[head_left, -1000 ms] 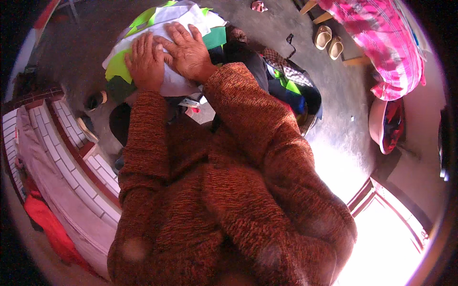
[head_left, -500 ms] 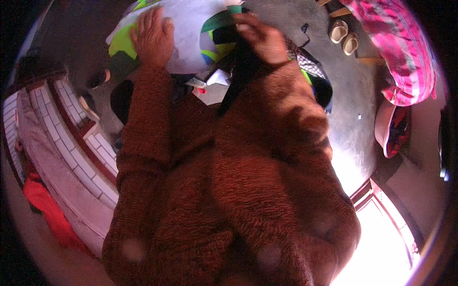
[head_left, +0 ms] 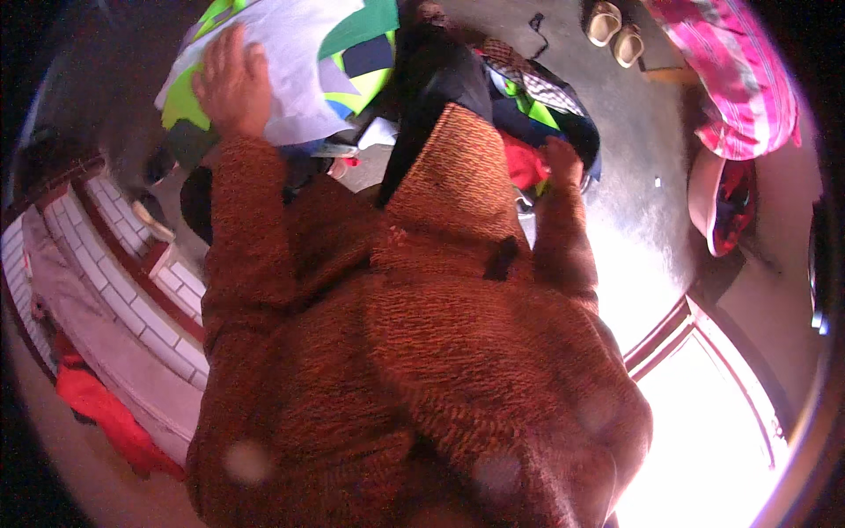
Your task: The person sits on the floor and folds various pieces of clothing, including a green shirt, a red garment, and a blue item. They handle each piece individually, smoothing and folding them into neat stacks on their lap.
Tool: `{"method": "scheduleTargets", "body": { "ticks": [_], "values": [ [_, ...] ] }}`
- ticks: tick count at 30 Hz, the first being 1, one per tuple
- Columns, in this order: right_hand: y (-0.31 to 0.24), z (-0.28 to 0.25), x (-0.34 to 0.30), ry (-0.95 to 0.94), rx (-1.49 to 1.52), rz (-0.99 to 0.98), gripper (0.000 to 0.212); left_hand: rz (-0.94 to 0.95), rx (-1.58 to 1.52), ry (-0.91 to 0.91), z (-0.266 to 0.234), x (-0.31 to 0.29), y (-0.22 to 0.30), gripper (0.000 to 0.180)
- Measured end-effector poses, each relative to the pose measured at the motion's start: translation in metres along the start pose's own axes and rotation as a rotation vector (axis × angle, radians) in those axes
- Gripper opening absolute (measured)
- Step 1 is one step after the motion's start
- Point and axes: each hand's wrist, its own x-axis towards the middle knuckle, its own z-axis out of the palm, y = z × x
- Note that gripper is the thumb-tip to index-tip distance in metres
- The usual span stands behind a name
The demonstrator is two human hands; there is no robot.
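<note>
Two hands, now well apart; half a second ago both were up at the clothes.

- Left hand: flat on the white-and-green cloth, fingers spread and pressing down. It has kept its place on the cloth's left part.
- Right hand: it has left the black garment and dropped to the right, next to a red piece in the clothes pile. It is blurred, so I cannot tell whether the fingers are curled or loose.
- The black garment now hangs over the rust-coloured sleeve, held by nothing I can see. My guess is the cloth is pinned one-handed while the other hand goes for another piece.

Count:
- One white-and-green cloth, out in front of the person.
- One black garment.
- One mixed pile on the floor.
- Two pale sandals at the far edge of the floor.
- One pink striped blanket to the right.
- One red rag by the brick step on the left.
</note>
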Motion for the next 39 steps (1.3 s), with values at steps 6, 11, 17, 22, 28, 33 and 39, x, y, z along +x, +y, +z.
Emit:
{"method": "scheduleTargets", "body": {
  "ticks": [6,11,17,22,28,33,39],
  "values": [
    [0.001,0.024,-0.022,-0.128,-0.561,0.143,0.037,0.033,0.006,0.014,-0.005,0.002,0.0,0.045],
    [-0.034,0.035,-0.046,0.227,-0.407,0.128,0.057,0.065,0.049,0.016,-0.011,0.002,0.005,0.043],
    [-0.062,0.037,-0.054,0.05,0.011,0.424,0.061,0.056,0.045,-0.001,-0.013,0.005,0.01,0.043],
    [-0.022,0.029,-0.044,-0.065,-0.39,0.354,0.047,-0.006,-0.017,-0.036,-0.012,0.003,0.006,0.045],
    [-0.064,0.028,-0.038,-0.185,-0.604,0.331,0.032,-0.021,-0.007,-0.036,-0.011,0.002,0.005,0.046],
    [-0.053,0.008,-0.021,0.015,-0.538,0.415,0.029,-0.011,-0.007,-0.04,-0.008,0.003,0.003,0.046],
    [-0.065,-0.007,-0.045,0.364,0.989,0.225,0.024,-0.017,-0.001,-0.038,-0.007,0.002,0.005,0.046]
  ]
}}
